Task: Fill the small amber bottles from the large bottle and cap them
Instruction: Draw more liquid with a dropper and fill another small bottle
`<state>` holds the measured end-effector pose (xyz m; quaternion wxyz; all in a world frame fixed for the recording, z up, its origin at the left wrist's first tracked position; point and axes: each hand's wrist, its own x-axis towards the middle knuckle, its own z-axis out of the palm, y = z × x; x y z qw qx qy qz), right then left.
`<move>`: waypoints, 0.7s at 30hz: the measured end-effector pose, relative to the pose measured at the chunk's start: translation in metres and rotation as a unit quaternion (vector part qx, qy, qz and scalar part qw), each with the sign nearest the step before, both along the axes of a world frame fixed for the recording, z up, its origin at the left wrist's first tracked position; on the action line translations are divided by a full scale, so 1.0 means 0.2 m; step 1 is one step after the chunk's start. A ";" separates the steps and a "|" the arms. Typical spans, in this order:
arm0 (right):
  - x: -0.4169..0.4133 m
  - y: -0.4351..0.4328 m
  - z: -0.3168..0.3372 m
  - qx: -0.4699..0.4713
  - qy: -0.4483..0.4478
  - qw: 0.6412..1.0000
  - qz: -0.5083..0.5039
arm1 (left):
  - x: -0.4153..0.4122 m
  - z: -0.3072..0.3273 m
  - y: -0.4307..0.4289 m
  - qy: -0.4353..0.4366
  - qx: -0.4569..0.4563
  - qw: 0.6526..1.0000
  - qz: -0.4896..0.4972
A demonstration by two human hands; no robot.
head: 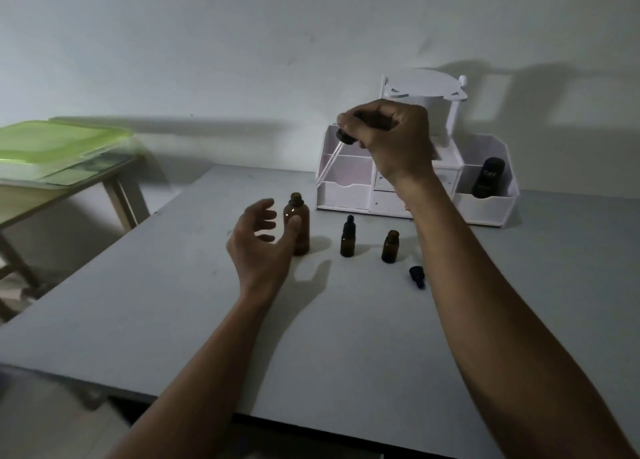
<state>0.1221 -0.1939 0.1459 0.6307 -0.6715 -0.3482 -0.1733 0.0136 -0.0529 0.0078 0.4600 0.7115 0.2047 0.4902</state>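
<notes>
Up over the table (173, 302), the right hand (391, 140) pinches a dropper (334, 157), glass tip slanting down. Lower down, the left hand (259, 240) is loosely open, thumb right by the open big bottle (297, 226). Between the arms stand a capped small bottle (347, 240) and an open small bottle (390, 247), a loose cap (416, 275) near the right arm.

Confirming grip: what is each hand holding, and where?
Right hand grips the dropper by its black cap; left hand holds nothing, open beside the large bottle.

White lettering on black bottle (488, 178), unreadable
</notes>
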 end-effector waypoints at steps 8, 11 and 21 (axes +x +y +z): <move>-0.01 0.16 -0.06 0.003 0.022 0.999 0.038 | 0.07 -0.07 0.18 0.053 -0.041 0.993 -0.101; 0.00 0.17 -0.07 0.001 0.018 0.999 0.039 | 0.11 -0.08 0.19 0.062 -0.032 0.989 -0.129; 0.03 0.24 -0.14 -0.087 -0.017 0.995 0.051 | 0.11 -0.07 0.20 0.084 -0.033 0.981 -0.174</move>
